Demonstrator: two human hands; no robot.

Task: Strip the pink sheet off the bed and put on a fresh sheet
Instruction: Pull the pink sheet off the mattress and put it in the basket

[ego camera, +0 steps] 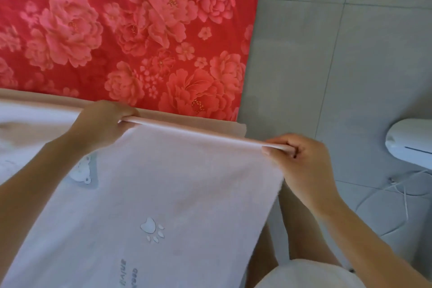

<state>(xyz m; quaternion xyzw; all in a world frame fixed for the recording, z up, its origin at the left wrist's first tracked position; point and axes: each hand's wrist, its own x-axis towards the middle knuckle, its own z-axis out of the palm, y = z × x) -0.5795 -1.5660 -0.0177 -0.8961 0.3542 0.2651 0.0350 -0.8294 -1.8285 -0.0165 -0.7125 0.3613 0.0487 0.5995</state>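
Above the red floral bed (121,30), left hand (102,124) and right hand (301,161) each grip the taut hem of the pale sheet (175,182).

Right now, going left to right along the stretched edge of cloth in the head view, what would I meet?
Left hand → stretched sheet edge → right hand → grey tiled floor → white appliance.

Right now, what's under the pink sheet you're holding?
The left hand and right hand grip the pink sheet by its edge. Past that edge a beige layer and a red flowered cover show. Whatever lies beneath the rest is hidden.
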